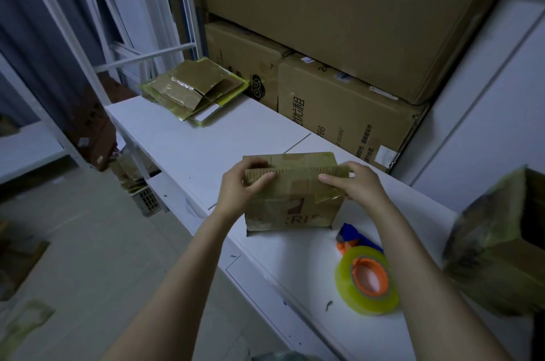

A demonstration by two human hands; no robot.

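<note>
A: What takes up the back of the bench?
B: Big stacked cartons run along the rear edge of the white bench. A tape-wrapped carton shows blurred at the right edge. A pile of flattened cartons lies at the far left corner.
A: And the piece being handled?
B: The small cardboard box stands upright near the front edge, about midway along. Its toothed top flap is folded toward the person.
A: Anything next to it?
B: A roll of clear tape on an orange-and-blue dispenser lies just beside its right corner, closer to the front edge.
A: The hands?
B: The left hand curls over the flap's left end, with the thumb on the front face. The right hand pinches the flap's right end between thumb and fingers.
</note>
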